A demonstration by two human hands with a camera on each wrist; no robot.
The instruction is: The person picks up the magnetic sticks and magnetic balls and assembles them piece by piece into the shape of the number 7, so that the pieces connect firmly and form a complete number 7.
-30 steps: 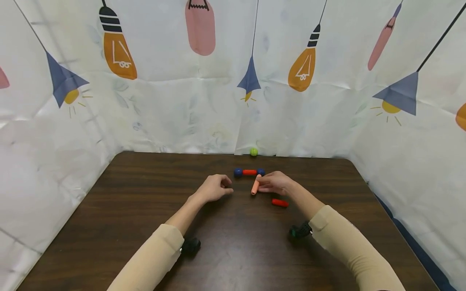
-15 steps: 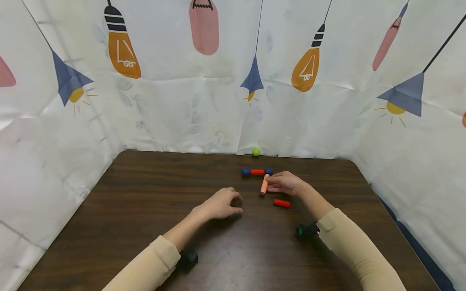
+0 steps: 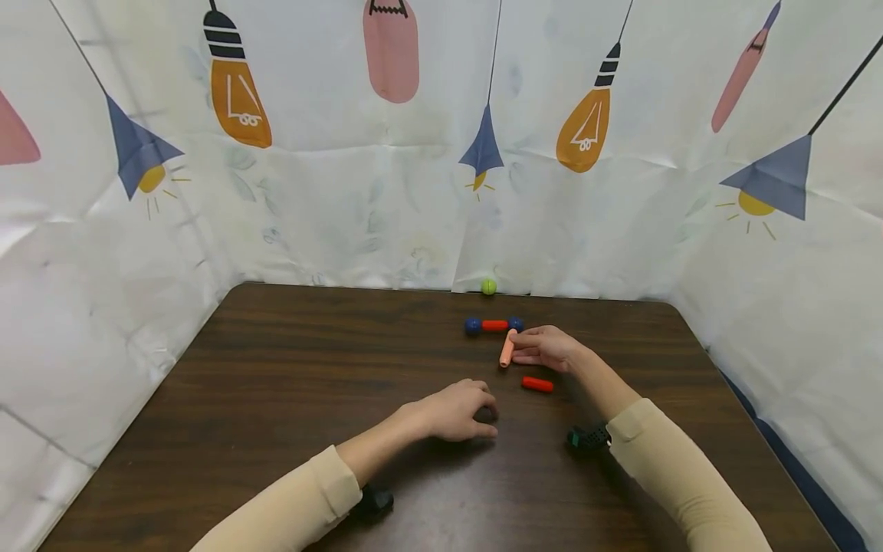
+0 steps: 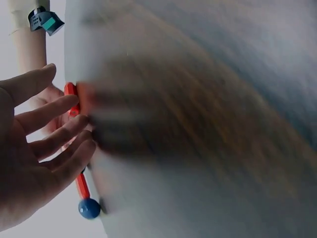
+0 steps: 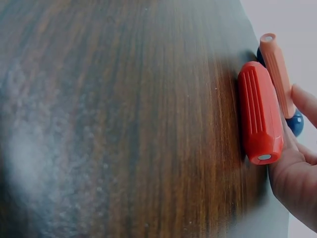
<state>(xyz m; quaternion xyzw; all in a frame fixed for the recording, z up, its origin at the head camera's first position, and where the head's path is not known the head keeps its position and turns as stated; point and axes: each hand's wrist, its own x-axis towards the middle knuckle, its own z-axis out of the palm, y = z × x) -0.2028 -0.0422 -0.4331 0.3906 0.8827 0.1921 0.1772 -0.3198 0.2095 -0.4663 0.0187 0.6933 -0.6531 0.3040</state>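
My right hand [image 3: 545,347] pinches a peach-orange ribbed toy rod [image 3: 508,349] between thumb and fingers, just in front of the dumbbell-shaped piece [image 3: 494,325], a red rod with a blue ball at each end. A loose red rod [image 3: 537,384] lies on the table below that hand; in the right wrist view this red rod [image 5: 260,114] shows a metal disc in its end. My left hand [image 3: 458,412] hovers low over the table, left of the loose rod. In the left wrist view its fingers [image 4: 59,136] are spread and relaxed, holding nothing.
Near the back edge of the brown table [image 3: 331,337] sits a small green ball [image 3: 488,287]. A white curtain [image 3: 386,215] printed with lamps and bulbs surrounds the table on the back and sides. Black wrist cameras hang under both sleeves.
My left hand has moved right and nearer the front, toward the loose red rod. The right hand keeps its pinch on the peach-orange rod. The head view has shifted slightly.
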